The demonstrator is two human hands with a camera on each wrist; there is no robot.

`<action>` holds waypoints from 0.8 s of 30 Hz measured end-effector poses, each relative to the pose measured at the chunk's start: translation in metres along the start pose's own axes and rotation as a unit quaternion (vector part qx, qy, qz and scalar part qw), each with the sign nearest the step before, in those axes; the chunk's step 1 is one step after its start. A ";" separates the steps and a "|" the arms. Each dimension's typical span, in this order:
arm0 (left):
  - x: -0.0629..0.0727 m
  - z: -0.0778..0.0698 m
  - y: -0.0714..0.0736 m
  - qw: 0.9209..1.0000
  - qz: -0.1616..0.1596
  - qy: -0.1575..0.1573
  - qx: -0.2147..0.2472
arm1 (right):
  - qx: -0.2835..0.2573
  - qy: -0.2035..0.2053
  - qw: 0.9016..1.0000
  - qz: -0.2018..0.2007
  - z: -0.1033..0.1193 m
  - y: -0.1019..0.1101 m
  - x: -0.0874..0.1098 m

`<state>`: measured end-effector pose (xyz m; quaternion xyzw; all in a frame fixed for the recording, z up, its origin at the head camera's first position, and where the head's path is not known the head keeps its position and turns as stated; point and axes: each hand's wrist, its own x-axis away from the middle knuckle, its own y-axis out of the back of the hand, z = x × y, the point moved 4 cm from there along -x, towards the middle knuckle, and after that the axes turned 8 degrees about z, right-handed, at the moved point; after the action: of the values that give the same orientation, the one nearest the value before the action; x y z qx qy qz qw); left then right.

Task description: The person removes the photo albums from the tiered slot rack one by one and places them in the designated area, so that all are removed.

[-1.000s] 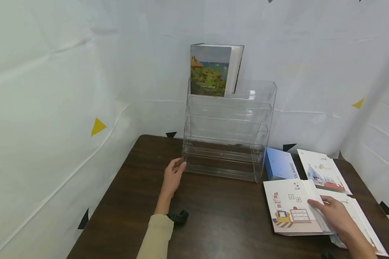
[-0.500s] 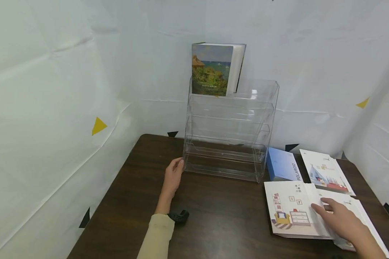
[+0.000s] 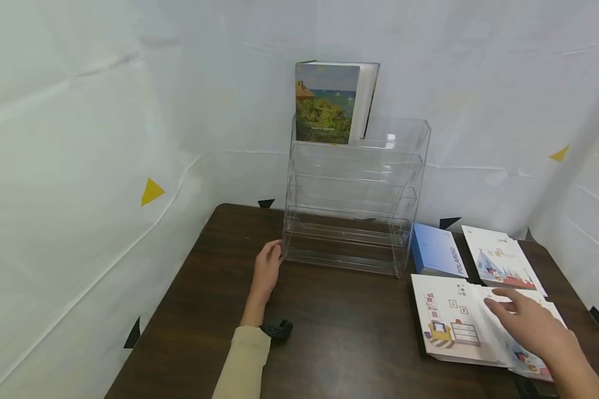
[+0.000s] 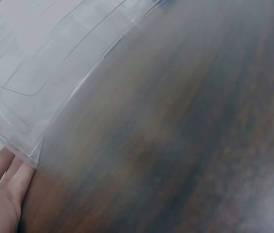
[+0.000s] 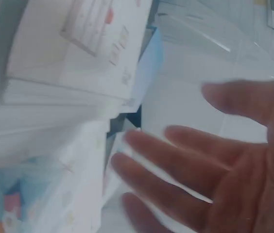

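Observation:
My left hand (image 3: 266, 271) touches the lower left corner of a clear acrylic display rack (image 3: 339, 259), its fingers reaching along the outer side. In the left wrist view the fingers (image 4: 20, 182) lie against that corner. My right hand (image 3: 534, 327) is over the white photo albums with nothing in its grasp; the right wrist view shows its fingers (image 5: 176, 155) spread and the palm bare. Beneath it, a white album with an armchair and drawers drawn on it (image 3: 451, 318) overlaps another white album (image 3: 526, 357), which the hand partly hides.
On the rack's top tier, at the left, stands a photo album with a painted seaside cover (image 3: 326, 102). Right of the rack lie a blue Polaroid album (image 3: 439, 249) and a white album with a tent picture (image 3: 501, 257). White sheeting (image 3: 239, 100) surrounds the dark table (image 3: 329, 332).
My right hand has let go of the white album with the armchair and lifted away to the right, its fingers now apart. The left hand stays at the rack's corner.

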<state>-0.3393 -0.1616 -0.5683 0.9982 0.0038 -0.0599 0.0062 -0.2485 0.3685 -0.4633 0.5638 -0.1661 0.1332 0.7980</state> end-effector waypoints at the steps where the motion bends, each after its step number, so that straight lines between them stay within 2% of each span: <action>1: 0.000 -0.001 0.000 1.000 0.001 -0.001 0.000 | 0.003 0.010 1.000 0.019 0.000 -0.006 -0.003; 3: 0.000 -0.001 -0.001 1.000 0.001 -0.001 -0.002 | 0.004 0.027 0.998 0.051 0.003 -0.020 -0.005; 6: -0.002 -0.001 -0.001 1.000 -0.001 -0.002 -0.001 | 0.002 0.045 0.996 0.076 0.011 -0.036 -0.006; 12: -0.004 0.000 0.000 1.000 -0.003 -0.003 0.004 | 0.000 0.053 0.996 0.078 0.022 -0.044 -0.006; 19: -0.002 0.001 0.001 1.000 -0.001 0.003 0.006 | 0.005 0.038 0.998 0.048 0.025 -0.038 -0.007; 22: -0.001 0.001 0.001 1.000 -0.002 0.006 0.000 | 0.001 0.040 0.999 0.007 0.036 -0.025 -0.011; 24: -0.001 0.001 0.001 1.000 -0.002 0.008 -0.005 | -0.011 0.057 0.998 -0.030 0.049 -0.013 -0.012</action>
<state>-0.3399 -0.1626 -0.5692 0.9986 0.0066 -0.0515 0.0110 -0.2598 0.3179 -0.4649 0.5516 -0.1049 0.1398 0.8156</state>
